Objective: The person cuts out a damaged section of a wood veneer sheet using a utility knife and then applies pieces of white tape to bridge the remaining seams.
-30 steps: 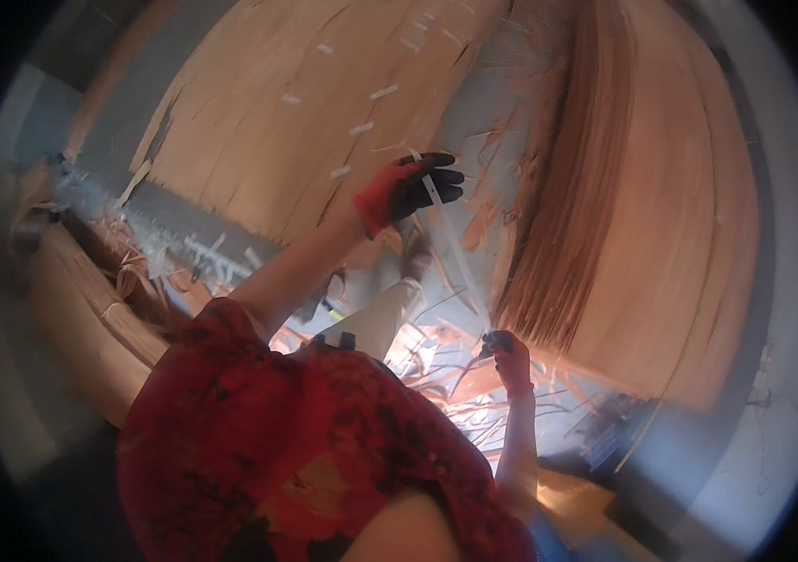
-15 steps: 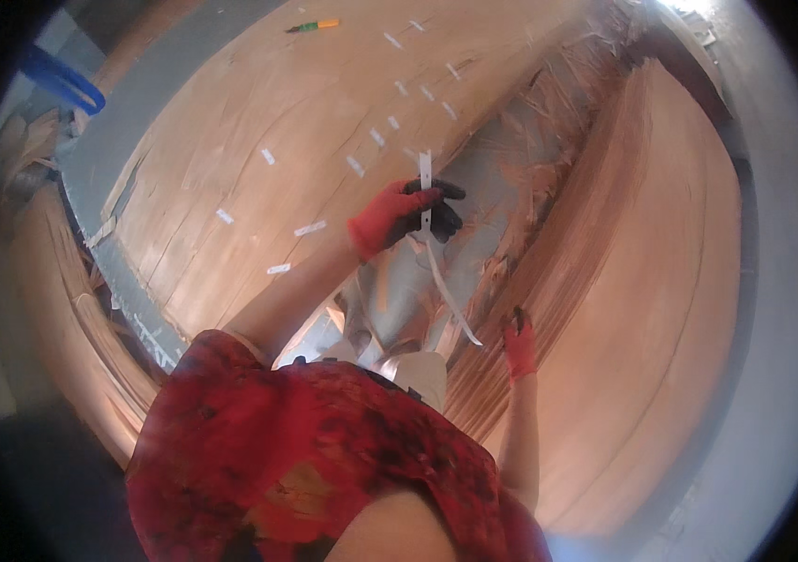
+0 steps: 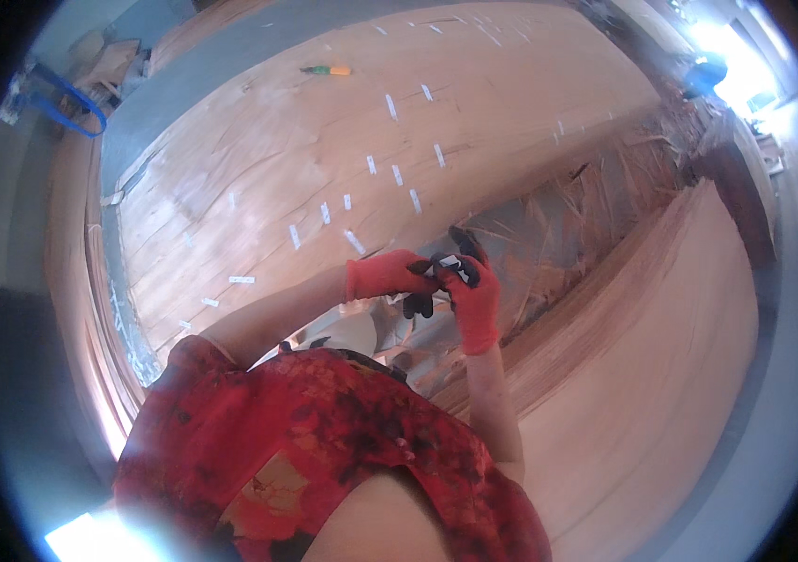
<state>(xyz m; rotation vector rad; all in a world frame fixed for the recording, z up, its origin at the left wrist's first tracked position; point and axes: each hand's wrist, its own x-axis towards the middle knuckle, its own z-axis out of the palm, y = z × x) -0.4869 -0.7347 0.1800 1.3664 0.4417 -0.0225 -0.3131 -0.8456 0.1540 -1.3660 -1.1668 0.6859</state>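
Note:
My left hand point(image 3: 391, 276), in a red glove with black fingers, is closed at the middle of the view, touching my right hand point(image 3: 470, 300), gloved alike. Their fingertips pinch a white tape strip point(image 3: 450, 264), mostly hidden by the fingers. Just beyond them lies a broad pale wood veneer sheet point(image 3: 240, 159) dotted with several short white tape pieces. A small yellow and green tool point(image 3: 324, 70) lies on its far part. Below my right hand and to its right is a stack of long veneer sheets point(image 3: 661, 393).
Broken veneer scraps point(image 3: 558, 215) lie in the gap between sheet and stack. More veneer point(image 3: 81, 281) stands along the left, with a blue strap-like object point(image 3: 71, 103) at the back left. A dark blue object point(image 3: 703, 75) sits beside bright light at the back right.
My right hand has risen to meet my left, and the dangling white strip is now bunched among both hands' fingers. The head view has shifted, showing more of the far veneer and the bright opening.

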